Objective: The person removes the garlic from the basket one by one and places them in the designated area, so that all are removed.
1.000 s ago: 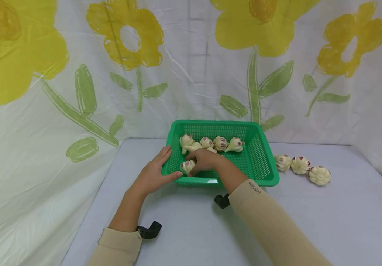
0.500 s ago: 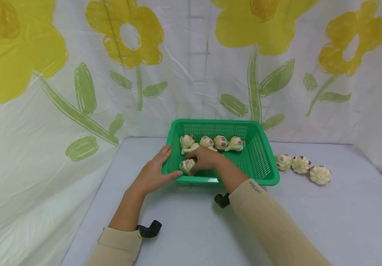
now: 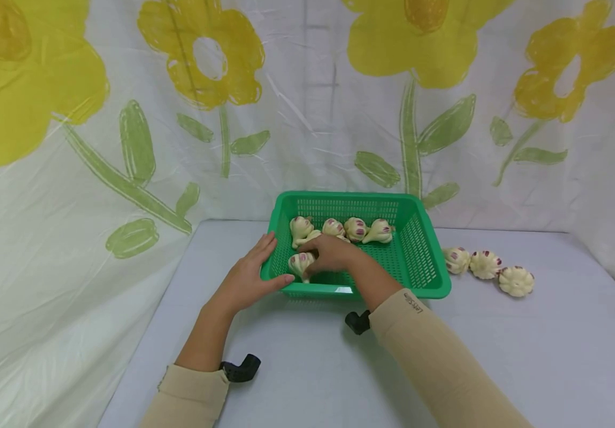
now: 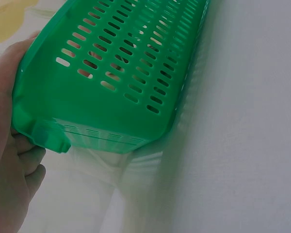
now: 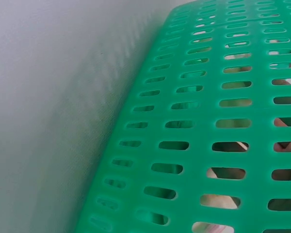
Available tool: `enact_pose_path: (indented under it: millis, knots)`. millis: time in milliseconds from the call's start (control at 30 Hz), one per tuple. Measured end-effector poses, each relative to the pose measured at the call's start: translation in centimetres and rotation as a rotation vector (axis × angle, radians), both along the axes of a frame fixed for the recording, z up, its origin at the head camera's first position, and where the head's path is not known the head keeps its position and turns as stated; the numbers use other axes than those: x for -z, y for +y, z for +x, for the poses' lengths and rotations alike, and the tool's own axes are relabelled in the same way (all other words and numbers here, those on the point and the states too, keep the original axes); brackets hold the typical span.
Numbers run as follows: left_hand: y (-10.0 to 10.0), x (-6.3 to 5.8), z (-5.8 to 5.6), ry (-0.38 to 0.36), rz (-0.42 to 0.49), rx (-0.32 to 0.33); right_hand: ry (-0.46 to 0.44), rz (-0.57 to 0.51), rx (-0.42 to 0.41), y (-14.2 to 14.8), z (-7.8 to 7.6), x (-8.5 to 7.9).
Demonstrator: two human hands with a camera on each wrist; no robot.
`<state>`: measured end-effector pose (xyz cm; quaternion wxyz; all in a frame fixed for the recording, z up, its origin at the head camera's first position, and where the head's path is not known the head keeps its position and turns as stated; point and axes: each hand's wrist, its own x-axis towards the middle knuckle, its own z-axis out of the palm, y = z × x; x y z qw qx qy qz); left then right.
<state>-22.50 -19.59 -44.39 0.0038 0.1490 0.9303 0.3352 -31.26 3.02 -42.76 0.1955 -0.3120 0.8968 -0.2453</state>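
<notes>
Head cam: my L hand (image 3: 251, 274) grips the green basket (image 3: 416, 255) at its near-left corner & my R hand (image 3: 335, 255) pinches a garlic bulb (image 3: 299, 263) inside it, nr. the left side, w/ other bulbs (image 3: 356, 229) just beyond & 3 loose bulbs (image 3: 485, 264) on the table (image 3: 307, 380) to the right. L wrist cam: fingers (image 4: 35, 170) curl under the rim (image 4: 53, 140). R wrist cam: slotted wall (image 5: 206, 111) mostly hides my hand.

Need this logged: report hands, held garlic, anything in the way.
Left hand holding near-left corner of green basket. Right hand gripping garlic bulb inside. Other bulbs close behind it; no apparent obstruction.
</notes>
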Motion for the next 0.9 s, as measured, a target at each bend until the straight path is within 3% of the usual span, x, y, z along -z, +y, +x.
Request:
enact_pose_path:
  millis: [333,900]
  knots:
    - [0.05,0.10,-0.06,-0.009,0.000,-0.006,0.020,-0.081,0.003,0.19,-0.14,-0.31]
    - [0.08,0.10,-0.17,-0.009,0.003,-0.005,0.148,-0.311,0.187,0.45,-0.50,-0.17]
